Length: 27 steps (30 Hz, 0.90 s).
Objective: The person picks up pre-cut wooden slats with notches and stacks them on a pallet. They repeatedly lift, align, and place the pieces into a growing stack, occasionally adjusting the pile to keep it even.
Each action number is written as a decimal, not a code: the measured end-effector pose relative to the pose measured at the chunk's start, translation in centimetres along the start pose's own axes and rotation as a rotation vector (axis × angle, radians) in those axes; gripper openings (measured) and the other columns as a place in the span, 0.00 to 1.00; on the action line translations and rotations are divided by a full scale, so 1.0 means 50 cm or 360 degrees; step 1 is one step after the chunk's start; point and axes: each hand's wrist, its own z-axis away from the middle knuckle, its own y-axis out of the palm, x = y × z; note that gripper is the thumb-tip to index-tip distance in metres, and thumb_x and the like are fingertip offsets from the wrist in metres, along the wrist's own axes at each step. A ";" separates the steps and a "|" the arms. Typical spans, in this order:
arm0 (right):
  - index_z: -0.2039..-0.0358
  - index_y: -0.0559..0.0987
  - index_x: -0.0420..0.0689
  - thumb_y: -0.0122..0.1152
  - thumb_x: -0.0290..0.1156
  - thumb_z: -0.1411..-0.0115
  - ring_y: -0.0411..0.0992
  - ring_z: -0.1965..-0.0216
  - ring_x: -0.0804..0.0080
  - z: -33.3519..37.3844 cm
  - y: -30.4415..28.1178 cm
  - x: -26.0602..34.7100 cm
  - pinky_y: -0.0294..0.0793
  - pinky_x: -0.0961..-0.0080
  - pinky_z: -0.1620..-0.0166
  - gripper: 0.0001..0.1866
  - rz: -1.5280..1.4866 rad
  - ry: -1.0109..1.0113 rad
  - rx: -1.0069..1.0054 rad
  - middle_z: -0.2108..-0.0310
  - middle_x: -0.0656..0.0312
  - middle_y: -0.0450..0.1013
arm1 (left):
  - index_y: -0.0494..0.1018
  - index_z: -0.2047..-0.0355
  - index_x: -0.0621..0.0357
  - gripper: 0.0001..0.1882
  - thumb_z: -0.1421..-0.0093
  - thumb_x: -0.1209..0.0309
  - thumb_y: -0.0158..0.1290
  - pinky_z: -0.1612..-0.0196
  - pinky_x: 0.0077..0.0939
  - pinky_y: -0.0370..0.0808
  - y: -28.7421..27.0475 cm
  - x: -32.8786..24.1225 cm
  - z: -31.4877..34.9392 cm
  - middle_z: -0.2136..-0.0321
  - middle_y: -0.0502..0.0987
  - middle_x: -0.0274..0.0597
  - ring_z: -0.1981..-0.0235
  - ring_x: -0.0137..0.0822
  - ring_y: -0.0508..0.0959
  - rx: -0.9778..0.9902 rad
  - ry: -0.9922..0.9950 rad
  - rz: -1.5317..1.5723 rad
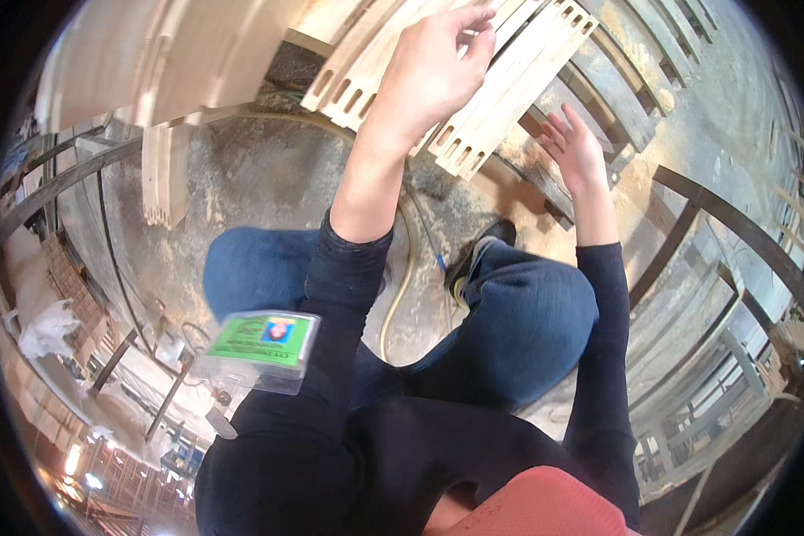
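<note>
Several pale wooden slats with oval slots in their ends lie side by side ahead of me, split by a narrow dark gap. My left hand is above them, its fingers loosely bent and the thumb apart; I see nothing held. To the right of the slats, my right hand hangs in the air with fingers spread, holding nothing. Beneath the slats is a worn wooden pallet dusted with sawdust.
A blurred stack of pale boards rises at the upper left. Metal frames with curved bars stand on the right, and more bars on the left. A hose runs across the stained floor between my legs. A badge lies against my left sleeve.
</note>
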 end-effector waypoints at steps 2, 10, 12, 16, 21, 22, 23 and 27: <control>0.31 0.58 0.42 0.53 0.42 0.30 0.67 0.41 0.61 0.063 0.006 0.033 0.69 0.65 0.40 0.32 0.0110 0.0048 0.0006 0.40 0.51 0.66 | 0.76 0.47 0.65 0.19 0.32 0.66 0.50 0.54 0.26 0.77 -0.044 -0.022 0.028 0.63 0.84 0.48 0.60 0.31 0.83 -0.0095 -0.0016 -0.0052; 0.65 0.82 0.45 0.60 0.45 0.33 0.70 0.73 0.82 0.382 0.036 0.214 0.71 0.79 0.67 0.16 0.0299 0.0056 0.0086 0.74 0.70 0.75 | 0.80 0.58 0.58 0.14 0.39 0.71 0.47 0.64 0.51 0.77 -0.315 -0.309 0.245 0.72 0.79 0.61 0.70 0.58 0.80 0.0298 -0.0416 -0.0487; 0.72 0.79 0.47 0.58 0.44 0.32 0.68 0.76 0.82 0.485 0.128 0.265 0.70 0.78 0.69 0.16 0.0417 0.0053 0.0110 0.78 0.71 0.71 | 0.80 0.56 0.55 0.15 0.41 0.73 0.47 0.63 0.52 0.77 -0.394 -0.367 0.351 0.71 0.79 0.61 0.70 0.60 0.80 0.0402 -0.0515 -0.0628; 0.75 0.74 0.45 0.51 0.38 0.32 0.70 0.77 0.77 0.682 0.275 0.365 0.72 0.77 0.71 0.16 0.0623 0.0055 0.0449 0.79 0.66 0.70 | 0.79 0.59 0.57 0.15 0.47 0.75 0.49 0.58 0.52 0.77 -0.563 -0.523 0.547 0.63 0.81 0.60 0.59 0.60 0.81 0.0519 -0.0929 -0.0659; 0.76 0.70 0.46 0.51 0.38 0.34 0.73 0.74 0.70 0.897 0.490 0.483 0.74 0.74 0.69 0.14 0.0960 0.0048 0.0787 0.76 0.62 0.72 | 0.81 0.62 0.54 0.15 0.49 0.69 0.52 0.57 0.48 0.77 -0.703 -0.572 0.793 0.62 0.81 0.55 0.58 0.56 0.81 0.0078 -0.1207 -0.0508; 0.76 0.70 0.46 0.51 0.38 0.34 0.74 0.73 0.71 0.919 0.525 0.510 0.75 0.74 0.68 0.14 0.1107 -0.0029 0.0896 0.76 0.62 0.73 | 0.81 0.63 0.55 0.14 0.49 0.69 0.52 0.57 0.48 0.77 -0.729 -0.576 0.813 0.63 0.81 0.55 0.59 0.56 0.81 -0.0005 -0.1313 -0.0440; 0.76 0.70 0.47 0.52 0.39 0.34 0.75 0.72 0.72 0.933 0.561 0.526 0.76 0.75 0.66 0.15 0.1266 -0.0079 0.1000 0.75 0.62 0.73 | 0.81 0.65 0.56 0.13 0.50 0.69 0.52 0.58 0.48 0.77 -0.754 -0.587 0.843 0.65 0.81 0.56 0.60 0.56 0.81 -0.0099 -0.1435 -0.0364; 0.73 0.73 0.46 0.54 0.40 0.34 0.75 0.70 0.73 1.001 0.706 0.541 0.77 0.75 0.66 0.14 0.1547 -0.0191 0.1112 0.74 0.63 0.74 | 0.82 0.68 0.57 0.14 0.50 0.64 0.53 0.59 0.49 0.77 -0.821 -0.630 1.017 0.67 0.81 0.55 0.62 0.57 0.81 -0.0647 -0.1799 -0.0128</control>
